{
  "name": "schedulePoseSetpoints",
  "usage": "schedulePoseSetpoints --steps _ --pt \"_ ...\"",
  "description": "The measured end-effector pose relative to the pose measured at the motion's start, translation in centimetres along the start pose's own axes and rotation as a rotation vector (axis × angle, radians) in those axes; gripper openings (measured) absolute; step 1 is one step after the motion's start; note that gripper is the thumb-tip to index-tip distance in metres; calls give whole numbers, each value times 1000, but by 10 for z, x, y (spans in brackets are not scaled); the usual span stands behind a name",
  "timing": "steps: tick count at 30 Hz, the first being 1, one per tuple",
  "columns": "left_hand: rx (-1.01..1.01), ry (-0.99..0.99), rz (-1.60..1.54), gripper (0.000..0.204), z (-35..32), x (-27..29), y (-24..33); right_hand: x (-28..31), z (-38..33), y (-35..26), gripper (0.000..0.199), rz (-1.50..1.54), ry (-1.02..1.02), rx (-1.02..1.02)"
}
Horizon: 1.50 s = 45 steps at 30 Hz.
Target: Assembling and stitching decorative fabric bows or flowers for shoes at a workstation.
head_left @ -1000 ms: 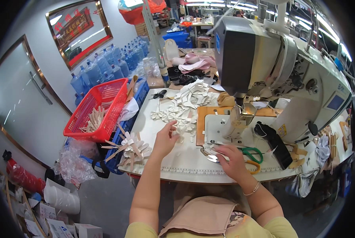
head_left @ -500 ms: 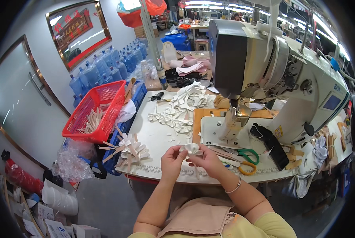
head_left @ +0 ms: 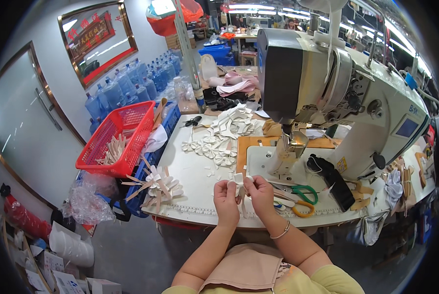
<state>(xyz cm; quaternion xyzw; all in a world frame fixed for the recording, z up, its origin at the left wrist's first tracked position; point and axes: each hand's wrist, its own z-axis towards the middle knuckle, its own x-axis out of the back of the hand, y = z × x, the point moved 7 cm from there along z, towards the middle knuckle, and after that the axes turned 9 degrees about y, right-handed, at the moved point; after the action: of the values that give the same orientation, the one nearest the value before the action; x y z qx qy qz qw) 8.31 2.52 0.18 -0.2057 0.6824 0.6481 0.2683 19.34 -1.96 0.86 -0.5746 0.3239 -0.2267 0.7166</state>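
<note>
Between my two hands, over the table's front edge, is a white looped flower piece [head_left: 238, 178] with a beige strip hanging from it. My left hand [head_left: 227, 198] pinches its left side, thumb and fingers pressed together. My right hand [head_left: 259, 195] pinches its right side. The fingers cover much of the piece. Just right of my right hand lie green-handled scissors [head_left: 305, 194] and orange-handled scissors [head_left: 303, 209]. A heap of white flower pieces with beige strips [head_left: 159, 187] sits at the table's left front, and more white flower pieces [head_left: 214, 148] lie beyond my hands.
A white sewing machine [head_left: 347, 83] stands at the right, its post rising from the table. A black pouch-like item [head_left: 334, 181] lies beside it. At the left, a red basket [head_left: 114, 139] holding beige strips rests on a blue crate [head_left: 166, 131]. A ruler strip [head_left: 195, 212] runs along the front edge.
Both hands have shifted slightly right. The white flower piece, facing up and whole before, is now turned and more covered by the fingers, with its loops standing up between the thumbs.
</note>
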Motion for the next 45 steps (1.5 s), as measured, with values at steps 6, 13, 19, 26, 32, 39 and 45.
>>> schedulePoseSetpoints --steps 6,13,19,26,32,39,45 --pt "-206 -29 244 8 1 10 2 0 -2 -4 18 -4 -33 -122" --pt "137 -71 64 11 7 15 -5 -4 -3 14 15 70 -266 -280" --pt "338 -59 -66 15 2 17 -10 -6 -11 17 17 179 -246 -424" --pt "345 -60 -70 15 2 21 -11 -7 -16 22 16 216 -199 -481" --pt "366 -47 -49 19 -10 15 -5 -2 -15 20 15 212 -151 -422" --pt "337 -112 156 15 -15 24 -10 -1 -20 13 16 170 -143 -348" --pt "448 -100 37 17 -14 25 -10 -2 -26 8 15 170 -161 -305"
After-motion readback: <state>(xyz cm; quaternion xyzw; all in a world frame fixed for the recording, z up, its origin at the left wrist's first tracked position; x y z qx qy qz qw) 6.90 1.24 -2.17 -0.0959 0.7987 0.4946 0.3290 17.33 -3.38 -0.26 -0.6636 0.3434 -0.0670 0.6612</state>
